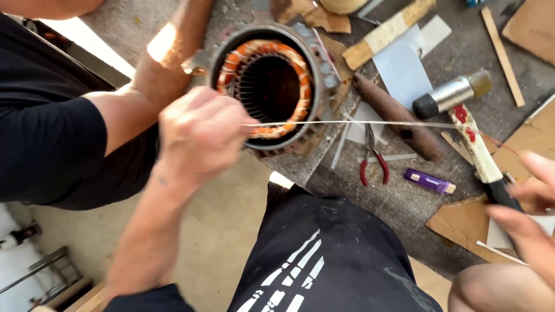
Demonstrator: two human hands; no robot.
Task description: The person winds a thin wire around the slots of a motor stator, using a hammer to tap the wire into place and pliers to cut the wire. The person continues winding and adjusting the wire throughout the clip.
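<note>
Stretching step, by the look of it: thin white strip [358, 122] pulled level across the open mouth of the motor stator [317, 86], just in front of the orange copper winding.

Left hand [199, 133] bunched into a loose fist, knuckles toward the camera, wrist bent, forearm rising from the lower left. Fingers clamped on the near end of the strip, thumb side pressed close against the stator's rim.

Right hand [529, 202] far out along the strip's line, at the picture's edge, blurred. Fingers seemingly spread, one lying over the black grip of the hammer [477, 144]. Whether pinching the strip's far end or not, cannot tell.

Likely called for next: even tension from both ends and a steady left wrist, so that the strip neither kinks nor slips off the winding.

Beyond the left fingers, another person's forearm [167, 63] reaching to the stator's housing. Between the two hands, under the strip: wooden handle [399, 124], red pliers [373, 164] and a purple lighter [429, 181], all lying on the bench [399, 208].
</note>
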